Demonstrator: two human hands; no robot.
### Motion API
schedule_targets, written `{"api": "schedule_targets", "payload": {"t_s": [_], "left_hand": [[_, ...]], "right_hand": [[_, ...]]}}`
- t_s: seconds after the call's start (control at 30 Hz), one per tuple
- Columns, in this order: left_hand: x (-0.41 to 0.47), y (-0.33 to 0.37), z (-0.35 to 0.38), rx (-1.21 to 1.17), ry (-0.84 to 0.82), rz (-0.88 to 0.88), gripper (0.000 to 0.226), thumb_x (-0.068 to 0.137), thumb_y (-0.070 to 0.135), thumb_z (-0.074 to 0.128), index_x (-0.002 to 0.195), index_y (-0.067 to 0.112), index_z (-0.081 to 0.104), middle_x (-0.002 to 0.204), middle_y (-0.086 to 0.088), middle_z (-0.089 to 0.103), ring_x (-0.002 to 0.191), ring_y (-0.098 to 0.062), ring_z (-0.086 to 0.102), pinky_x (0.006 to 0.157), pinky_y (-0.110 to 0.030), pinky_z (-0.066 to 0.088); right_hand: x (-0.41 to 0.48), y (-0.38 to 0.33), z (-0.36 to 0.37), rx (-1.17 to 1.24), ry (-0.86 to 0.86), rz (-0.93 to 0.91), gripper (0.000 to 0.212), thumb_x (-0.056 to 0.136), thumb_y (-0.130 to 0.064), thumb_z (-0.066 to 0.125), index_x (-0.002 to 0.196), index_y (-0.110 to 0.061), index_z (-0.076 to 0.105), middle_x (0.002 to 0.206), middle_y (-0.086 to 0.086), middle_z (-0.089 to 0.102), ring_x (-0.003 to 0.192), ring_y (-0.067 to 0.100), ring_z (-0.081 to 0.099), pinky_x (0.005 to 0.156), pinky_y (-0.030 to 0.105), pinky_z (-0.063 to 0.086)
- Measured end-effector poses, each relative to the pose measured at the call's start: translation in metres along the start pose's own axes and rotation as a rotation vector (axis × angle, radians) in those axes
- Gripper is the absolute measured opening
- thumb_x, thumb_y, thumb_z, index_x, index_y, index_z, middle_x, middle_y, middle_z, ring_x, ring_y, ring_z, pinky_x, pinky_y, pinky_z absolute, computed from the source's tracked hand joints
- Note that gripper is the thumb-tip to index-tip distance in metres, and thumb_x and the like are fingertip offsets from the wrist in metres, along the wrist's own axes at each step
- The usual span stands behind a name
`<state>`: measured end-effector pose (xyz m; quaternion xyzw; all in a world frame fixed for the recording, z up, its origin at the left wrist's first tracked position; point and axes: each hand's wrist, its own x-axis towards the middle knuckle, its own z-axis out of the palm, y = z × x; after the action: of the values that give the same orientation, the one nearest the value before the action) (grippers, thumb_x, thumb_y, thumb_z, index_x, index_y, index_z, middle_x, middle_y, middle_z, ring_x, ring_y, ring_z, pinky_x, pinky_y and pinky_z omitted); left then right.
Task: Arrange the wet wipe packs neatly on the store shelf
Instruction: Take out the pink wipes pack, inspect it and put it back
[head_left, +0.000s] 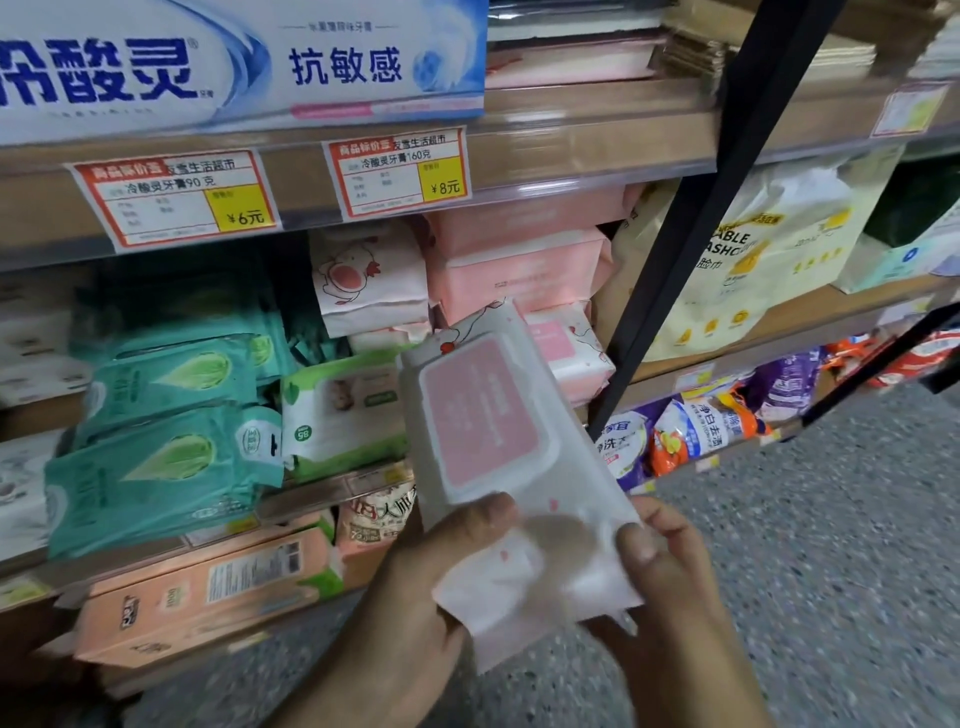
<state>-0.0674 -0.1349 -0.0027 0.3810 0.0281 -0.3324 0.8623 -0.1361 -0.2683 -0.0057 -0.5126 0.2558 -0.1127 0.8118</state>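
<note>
I hold a white wet wipe pack with a pink lid (488, 415) in front of the shelf, tilted, its far end near the stacked packs. My left hand (441, 587) grips its near left edge with the thumb on top. My right hand (670, 561) pinches the near right corner. On the shelf behind it lie pink packs (519, 270), a white pack with a chicken drawing (363, 280) and another white-pink pack (576, 353). Left of them are teal packs (156, 457) and a green-white pack (343, 410).
A wooden shelf edge with price tags (400, 171) runs above, carrying toothpaste boxes (234, 62). A black upright post (691, 208) stands right of the wipes. Orange tissue boxes (208, 587) sit below, detergent bags (696, 426) low right, speckled floor (831, 545) beyond.
</note>
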Motion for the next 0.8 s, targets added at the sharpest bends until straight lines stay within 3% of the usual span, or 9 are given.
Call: {"api": "schedule_targets", "payload": {"t_s": [0.17, 0.27, 0.37, 0.43, 0.5, 0.6, 0.7, 0.77, 0.8], "left_hand": [[0.004, 0.033, -0.015, 0.045, -0.095, 0.018, 0.069, 0.016, 0.019, 0.098, 0.083, 0.009, 0.082, 0.085, -0.016, 0.079, 0.072, -0.031, 0.077, 0.057, -0.035, 0.06], [0.008, 0.052, -0.026, 0.086, -0.196, -0.077, 0.067, 0.029, 0.018, 0.098, 0.091, 0.001, 0.08, 0.089, -0.021, 0.077, 0.076, -0.034, 0.076, 0.063, -0.037, 0.06], [0.013, 0.063, -0.036, 0.131, -0.344, -0.214, 0.056, 0.054, 0.011, 0.092, 0.106, -0.004, 0.074, 0.1, -0.023, 0.076, 0.09, -0.036, 0.074, 0.076, -0.04, 0.059], [0.016, 0.065, -0.041, 0.168, -0.373, -0.307, 0.059, 0.052, 0.011, 0.092, 0.105, -0.005, 0.074, 0.1, -0.024, 0.075, 0.09, -0.036, 0.074, 0.078, -0.041, 0.058], [0.015, 0.067, -0.039, 0.166, -0.407, -0.325, 0.055, 0.056, 0.011, 0.092, 0.106, -0.005, 0.074, 0.102, -0.022, 0.075, 0.093, -0.034, 0.073, 0.08, -0.039, 0.058], [0.016, 0.068, -0.039, 0.224, -0.29, -0.275, 0.066, 0.031, 0.015, 0.1, 0.092, 0.0, 0.079, 0.087, -0.02, 0.077, 0.077, -0.032, 0.075, 0.066, -0.035, 0.06], [0.018, 0.069, -0.044, 0.174, -0.201, -0.183, 0.086, 0.015, 0.025, 0.101, 0.095, 0.004, 0.079, 0.086, -0.02, 0.077, 0.074, -0.032, 0.076, 0.06, -0.038, 0.06], [0.021, 0.077, -0.042, 0.068, -0.224, -0.245, 0.088, 0.03, 0.035, 0.101, 0.108, 0.003, 0.076, 0.102, -0.025, 0.074, 0.09, -0.036, 0.074, 0.072, -0.044, 0.06], [0.018, 0.082, -0.036, 0.047, -0.171, -0.291, 0.08, 0.056, 0.039, 0.094, 0.121, 0.001, 0.069, 0.113, -0.029, 0.069, 0.106, -0.037, 0.068, 0.085, -0.051, 0.055]], "right_hand": [[0.032, -0.031, -0.034, -0.089, -0.117, 0.035, 0.097, 0.013, -0.084, 0.083, 0.104, -0.053, 0.073, 0.11, -0.012, 0.081, 0.102, 0.012, 0.077, 0.075, 0.037, 0.059], [0.056, -0.042, -0.038, -0.058, -0.247, 0.065, 0.111, 0.025, -0.074, 0.092, 0.129, -0.049, 0.062, 0.123, -0.009, 0.077, 0.107, 0.012, 0.076, 0.07, 0.033, 0.064], [0.078, -0.053, -0.035, 0.058, -0.418, 0.148, 0.122, 0.039, -0.061, 0.098, 0.148, -0.028, 0.053, 0.135, 0.001, 0.07, 0.117, 0.022, 0.071, 0.085, 0.045, 0.062], [0.088, -0.058, -0.038, 0.162, -0.554, 0.21, 0.103, 0.052, -0.048, 0.098, 0.143, -0.017, 0.061, 0.136, 0.009, 0.07, 0.123, 0.027, 0.067, 0.099, 0.048, 0.056], [0.094, -0.056, -0.041, 0.187, -0.626, 0.226, 0.079, 0.053, -0.033, 0.101, 0.125, -0.014, 0.075, 0.122, 0.012, 0.077, 0.112, 0.027, 0.074, 0.093, 0.042, 0.06], [0.093, -0.045, -0.045, 0.158, -0.539, 0.235, 0.078, 0.029, -0.026, 0.106, 0.102, -0.011, 0.084, 0.102, 0.015, 0.082, 0.091, 0.027, 0.08, 0.076, 0.039, 0.064], [0.089, -0.039, -0.045, 0.188, -0.474, 0.211, 0.077, 0.024, -0.029, 0.106, 0.096, -0.012, 0.085, 0.096, 0.013, 0.082, 0.085, 0.025, 0.08, 0.072, 0.038, 0.065], [0.086, -0.038, -0.043, 0.211, -0.469, 0.184, 0.073, 0.029, -0.032, 0.105, 0.096, -0.014, 0.085, 0.096, 0.011, 0.083, 0.086, 0.023, 0.08, 0.071, 0.037, 0.065], [0.086, -0.037, -0.044, 0.239, -0.457, 0.165, 0.072, 0.03, -0.033, 0.105, 0.097, -0.014, 0.085, 0.097, 0.011, 0.083, 0.087, 0.023, 0.08, 0.072, 0.038, 0.065]]}}
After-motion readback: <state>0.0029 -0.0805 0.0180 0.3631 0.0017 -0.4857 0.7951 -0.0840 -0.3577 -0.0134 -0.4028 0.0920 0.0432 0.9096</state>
